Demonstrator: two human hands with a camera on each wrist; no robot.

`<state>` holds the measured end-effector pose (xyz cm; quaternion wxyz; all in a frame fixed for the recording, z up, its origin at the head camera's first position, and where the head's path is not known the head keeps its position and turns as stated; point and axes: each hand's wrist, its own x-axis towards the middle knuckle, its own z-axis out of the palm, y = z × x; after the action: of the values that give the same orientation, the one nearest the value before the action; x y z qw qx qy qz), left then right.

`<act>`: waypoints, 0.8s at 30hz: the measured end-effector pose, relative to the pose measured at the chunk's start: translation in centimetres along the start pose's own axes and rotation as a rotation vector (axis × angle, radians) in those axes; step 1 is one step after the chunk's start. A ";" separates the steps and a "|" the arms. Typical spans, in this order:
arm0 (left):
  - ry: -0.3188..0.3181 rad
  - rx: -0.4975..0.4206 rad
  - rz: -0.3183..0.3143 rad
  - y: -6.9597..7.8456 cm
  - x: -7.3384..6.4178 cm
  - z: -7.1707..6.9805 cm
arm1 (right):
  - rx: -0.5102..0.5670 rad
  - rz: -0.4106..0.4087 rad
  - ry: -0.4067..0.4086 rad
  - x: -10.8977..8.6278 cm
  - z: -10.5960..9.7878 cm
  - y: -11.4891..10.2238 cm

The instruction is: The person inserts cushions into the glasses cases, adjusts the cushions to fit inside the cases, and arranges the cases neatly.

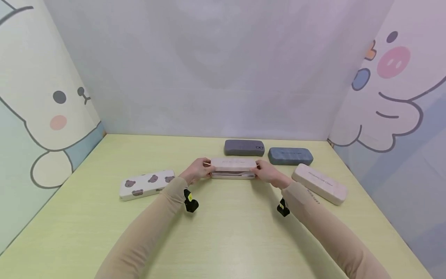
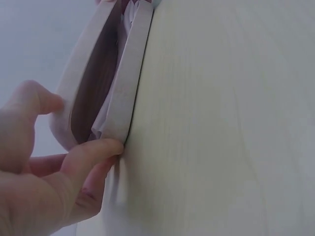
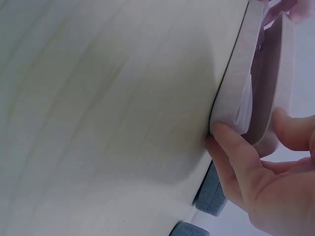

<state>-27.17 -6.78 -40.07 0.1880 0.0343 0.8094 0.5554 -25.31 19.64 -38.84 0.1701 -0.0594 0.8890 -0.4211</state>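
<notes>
A pale pink glasses case [image 1: 233,164] lies in the middle of the table with its lid partly raised. Something thin and whitish, perhaps a folded cloth [image 3: 244,110], shows inside it. At the case's left end, my left hand [image 1: 199,170] holds it, thumb on the lid and other fingers at the base. My right hand [image 1: 267,173] grips the opposite end likewise, its thumb [image 3: 290,130] against the lid and a finger on the lower shell. Both wrist views look into the gap between lid and base; the case's back side is hidden.
Behind the held case lies a dark grey glasses case [image 1: 244,147], with a blue one [image 1: 290,156] to its right. Another pink case [image 1: 319,184] lies beside my right forearm. A white bear-print case [image 1: 146,185] is at left, partly behind my left sleeve.
</notes>
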 end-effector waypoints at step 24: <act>0.053 0.233 0.026 0.2 -0.5 0.3 | -0.252 0.020 0.166 0.1 1.4 0.2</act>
<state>-26.58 -6.57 -39.86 0.1539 0.0519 0.8727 0.4605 -24.88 18.67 -39.84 0.0914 -0.0366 0.9463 -0.3078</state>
